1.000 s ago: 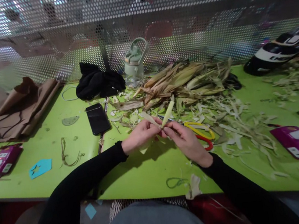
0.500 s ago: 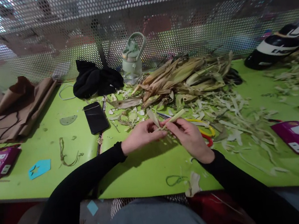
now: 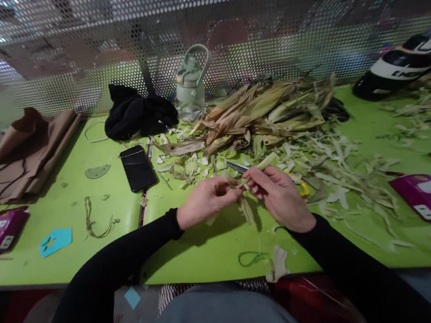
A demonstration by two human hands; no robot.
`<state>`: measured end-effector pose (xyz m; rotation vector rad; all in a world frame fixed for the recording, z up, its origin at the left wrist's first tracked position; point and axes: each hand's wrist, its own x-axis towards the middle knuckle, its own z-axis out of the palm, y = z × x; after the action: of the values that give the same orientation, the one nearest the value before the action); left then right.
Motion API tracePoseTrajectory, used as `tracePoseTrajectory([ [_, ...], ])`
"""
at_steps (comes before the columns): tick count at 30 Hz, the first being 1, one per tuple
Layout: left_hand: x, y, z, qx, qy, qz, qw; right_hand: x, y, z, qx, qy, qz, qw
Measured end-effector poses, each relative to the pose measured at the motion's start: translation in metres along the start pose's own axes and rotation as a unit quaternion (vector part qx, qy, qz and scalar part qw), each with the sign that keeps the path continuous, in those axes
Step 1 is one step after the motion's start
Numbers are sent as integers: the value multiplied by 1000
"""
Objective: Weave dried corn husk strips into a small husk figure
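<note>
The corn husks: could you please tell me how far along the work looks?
Narrow husk strips lie scattered, so some tearing or cutting looks done. The left hand and right hand hold pale husk between their fingertips. The pile of wide husks beyond looks unworked; how much is needed, I cannot tell.

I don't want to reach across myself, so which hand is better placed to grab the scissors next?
Right, I'd say: the yellow handle of the scissors shows just beside your right hand, while your left hand is farther off. Both hold husk strips, so your left would need to keep them alone.
</note>
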<state>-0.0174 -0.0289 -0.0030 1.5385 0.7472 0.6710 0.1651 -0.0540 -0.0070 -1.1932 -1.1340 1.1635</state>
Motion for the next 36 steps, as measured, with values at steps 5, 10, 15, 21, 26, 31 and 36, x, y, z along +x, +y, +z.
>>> tracePoseTrajectory([
  [5, 4, -5, -8, -93, 11, -25, 995, 4, -2, -2, -47, -35, 0, 998],
  [10, 5, -8, -5, -13, 8, -3, 1000, 0, -6, 2, -102, -62, -33, 992],
  [15, 4, -12, -1, 43, -22, -11, 999, -3, -7, 4, -130, -74, -54, 987],
  [21, 1, -7, 0, 15, -16, -7, 1000, -5, -8, 6, -173, -84, -79, 978],
  [26, -1, -3, 0, -117, -43, -37, 991, -5, -6, 6, -72, -50, -33, 996],
  [31, 0, -2, -2, -181, -35, -23, 983, -5, -1, 4, -16, -38, -9, 999],
  [36, -2, 3, 0, -224, -34, -48, 973, -4, 0, 3, -9, -29, -19, 999],
])
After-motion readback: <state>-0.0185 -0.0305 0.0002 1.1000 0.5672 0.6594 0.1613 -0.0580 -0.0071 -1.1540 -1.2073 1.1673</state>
